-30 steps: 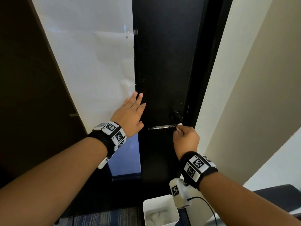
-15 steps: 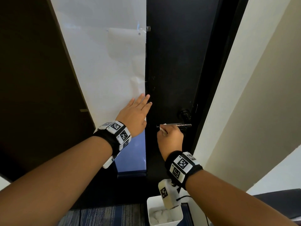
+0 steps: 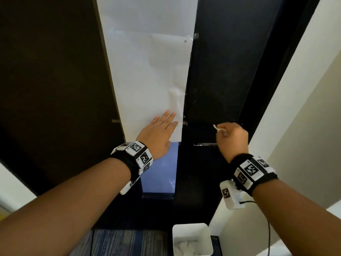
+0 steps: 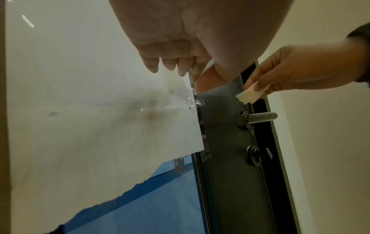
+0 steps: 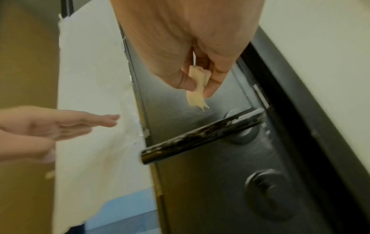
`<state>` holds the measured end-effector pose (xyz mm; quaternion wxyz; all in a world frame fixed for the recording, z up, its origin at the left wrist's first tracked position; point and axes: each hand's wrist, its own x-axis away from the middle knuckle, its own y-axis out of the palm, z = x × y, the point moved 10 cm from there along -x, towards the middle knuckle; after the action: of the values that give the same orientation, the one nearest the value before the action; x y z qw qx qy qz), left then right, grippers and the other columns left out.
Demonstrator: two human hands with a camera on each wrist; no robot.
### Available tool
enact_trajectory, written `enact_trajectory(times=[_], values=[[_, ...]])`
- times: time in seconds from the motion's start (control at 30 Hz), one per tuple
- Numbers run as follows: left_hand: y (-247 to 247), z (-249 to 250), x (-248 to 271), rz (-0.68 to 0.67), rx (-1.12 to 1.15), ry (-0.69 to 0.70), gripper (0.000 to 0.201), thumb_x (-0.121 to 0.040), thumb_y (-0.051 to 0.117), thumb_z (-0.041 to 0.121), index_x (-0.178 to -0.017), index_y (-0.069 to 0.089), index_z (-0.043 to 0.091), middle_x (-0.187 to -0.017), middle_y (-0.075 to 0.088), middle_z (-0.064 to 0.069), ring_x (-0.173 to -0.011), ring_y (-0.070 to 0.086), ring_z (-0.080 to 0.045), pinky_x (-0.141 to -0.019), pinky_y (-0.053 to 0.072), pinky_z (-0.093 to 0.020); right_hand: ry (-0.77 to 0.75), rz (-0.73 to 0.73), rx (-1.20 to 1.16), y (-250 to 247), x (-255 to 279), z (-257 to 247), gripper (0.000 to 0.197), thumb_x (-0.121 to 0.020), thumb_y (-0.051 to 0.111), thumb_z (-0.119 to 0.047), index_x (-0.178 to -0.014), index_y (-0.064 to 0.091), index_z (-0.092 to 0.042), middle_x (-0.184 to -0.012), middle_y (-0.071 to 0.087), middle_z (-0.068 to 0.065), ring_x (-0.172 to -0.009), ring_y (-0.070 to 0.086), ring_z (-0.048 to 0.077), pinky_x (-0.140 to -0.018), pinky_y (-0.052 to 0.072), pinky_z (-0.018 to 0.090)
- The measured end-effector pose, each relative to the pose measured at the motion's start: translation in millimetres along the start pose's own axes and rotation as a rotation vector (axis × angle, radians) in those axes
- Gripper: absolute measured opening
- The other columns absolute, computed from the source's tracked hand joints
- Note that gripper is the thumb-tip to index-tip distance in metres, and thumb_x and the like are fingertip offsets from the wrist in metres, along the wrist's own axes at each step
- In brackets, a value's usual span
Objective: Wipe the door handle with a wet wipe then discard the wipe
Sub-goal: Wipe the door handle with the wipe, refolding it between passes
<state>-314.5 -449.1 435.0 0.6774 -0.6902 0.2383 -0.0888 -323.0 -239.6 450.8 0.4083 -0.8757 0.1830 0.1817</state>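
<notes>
A dark metal lever handle sticks out from the black door. My right hand hovers just above the handle, clear of it, pinching a small folded white wet wipe between thumb and fingers. My left hand lies flat with straight fingers on the white paper covering the door's glass panel, left of the handle.
A white bin holding crumpled white wipes stands on the blue carpet below the handle. A round thumb-turn lock sits under the handle. A cream wall borders the door frame on the right.
My right hand slid along the handle from its base toward its free end, then lifted off and now holds the wipe above it. My left hand stayed flat on the paper.
</notes>
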Motion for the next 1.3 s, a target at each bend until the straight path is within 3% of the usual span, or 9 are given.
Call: enact_trajectory(times=[0.17, 0.33, 0.6, 0.7, 0.77, 0.83, 0.97, 1.13, 1.3], values=[[6.4, -1.2, 2.9, -0.006, 0.019, -0.011, 0.066, -0.091, 0.042, 0.015, -0.15, 0.013, 0.014, -0.161, -0.005, -0.005, -0.148, -0.01, -0.019, -0.122, 0.001, -0.035, 0.016, -0.251, 0.292, 22.4, 1.9, 20.6, 0.019, -0.077, 0.051, 0.0, -0.081, 0.07, -0.001, -0.088, 0.068, 0.02, -0.086, 0.063, 0.039, -0.072, 0.048, 0.033], [11.9, 8.5, 1.0, -0.016, 0.039, -0.003, 0.065, -0.092, 0.041, 0.015, -0.15, 0.012, 0.013, -0.161, -0.005, -0.004, -0.148, -0.01, -0.018, -0.121, 0.0, -0.033, -0.172, -0.282, 0.326, 47.9, 19.4, -16.8, 0.015, -0.07, 0.053, 0.007, -0.068, 0.068, 0.003, -0.075, 0.066, 0.023, -0.075, 0.062, 0.04, -0.075, 0.049, 0.037], [15.4, 23.4, 0.3, -0.05, 0.05, -0.001, 0.066, -0.093, 0.042, 0.019, -0.15, 0.01, 0.014, -0.161, 0.0, -0.005, -0.148, -0.006, -0.02, -0.122, 0.006, -0.037, -0.403, -0.456, 0.222, 85.2, 51.3, -71.5, 0.023, -0.089, 0.049, -0.002, -0.1, 0.07, -0.004, -0.1, 0.067, 0.012, -0.095, 0.059, 0.026, -0.091, 0.044, 0.028], [7.9, 23.9, 4.7, -0.043, 0.149, -0.052, 0.062, -0.094, 0.044, 0.021, -0.149, 0.017, 0.016, -0.158, 0.022, -0.006, -0.146, 0.019, -0.023, -0.117, 0.024, -0.037, -0.407, -0.527, 0.213, 88.1, 57.5, -77.2, 0.027, -0.089, 0.051, -0.002, -0.111, 0.067, -0.007, -0.106, 0.066, 0.011, -0.101, 0.058, 0.025, -0.091, 0.047, 0.028], [3.2, 20.7, 8.6, -0.032, 0.248, -0.115, 0.059, -0.093, 0.044, 0.024, -0.148, 0.022, 0.02, -0.142, 0.048, -0.008, -0.126, 0.048, -0.027, -0.102, 0.043, -0.041, -0.364, -0.538, 0.178, 81.7, 55.3, -76.8, 0.029, -0.089, 0.051, -0.002, -0.114, 0.066, -0.007, -0.106, 0.064, 0.011, -0.1, 0.059, 0.024, -0.088, 0.05, 0.029], [0.6, 18.0, 12.5, -0.008, 0.338, -0.173, 0.056, -0.093, 0.044, 0.029, -0.146, 0.026, 0.024, -0.12, 0.064, -0.008, -0.103, 0.061, -0.028, -0.089, 0.051, -0.043, -0.327, -0.522, 0.144, 72.0, 52.3, -76.3, 0.029, -0.088, 0.051, -0.004, -0.113, 0.066, -0.007, -0.106, 0.062, 0.013, -0.096, 0.061, 0.025, -0.085, 0.052, 0.03], [6.2, 15.2, 20.2, 0.034, 0.521, -0.263, 0.041, -0.093, 0.045, 0.031, -0.133, 0.043, 0.025, -0.098, 0.07, -0.001, -0.086, 0.064, -0.024, -0.083, 0.054, -0.045, -0.283, -0.464, 0.087, 59.3, 52.4, -68.3, 0.028, -0.088, 0.051, -0.004, -0.111, 0.066, -0.008, -0.108, 0.061, 0.013, -0.096, 0.061, 0.025, -0.085, 0.052, 0.031], [25.4, 35.6, 28.8, 0.019, 0.522, -0.211, 0.026, -0.092, 0.049, 0.031, -0.112, 0.059, 0.018, -0.092, 0.069, -0.005, -0.084, 0.063, -0.025, -0.077, 0.053, -0.04, -0.248, -0.379, 0.044, 54.5, 68.4, -48.9, 0.029, -0.085, 0.052, -0.003, -0.108, 0.068, -0.008, -0.105, 0.066, 0.013, -0.097, 0.063, 0.025, -0.086, 0.053, 0.031], [65.3, 55.7, 39.3, -0.047, 0.504, -0.166, 0.028, -0.092, 0.048, 0.032, -0.115, 0.057, 0.017, -0.1, 0.066, -0.004, -0.086, 0.061, -0.023, -0.074, 0.052, -0.038, -0.179, -0.383, 0.031, 71.2, 97.3, -10.6, 0.027, -0.083, 0.053, -0.008, -0.105, 0.068, -0.012, -0.102, 0.067, 0.009, -0.092, 0.065, 0.023, -0.082, 0.055, 0.035]])
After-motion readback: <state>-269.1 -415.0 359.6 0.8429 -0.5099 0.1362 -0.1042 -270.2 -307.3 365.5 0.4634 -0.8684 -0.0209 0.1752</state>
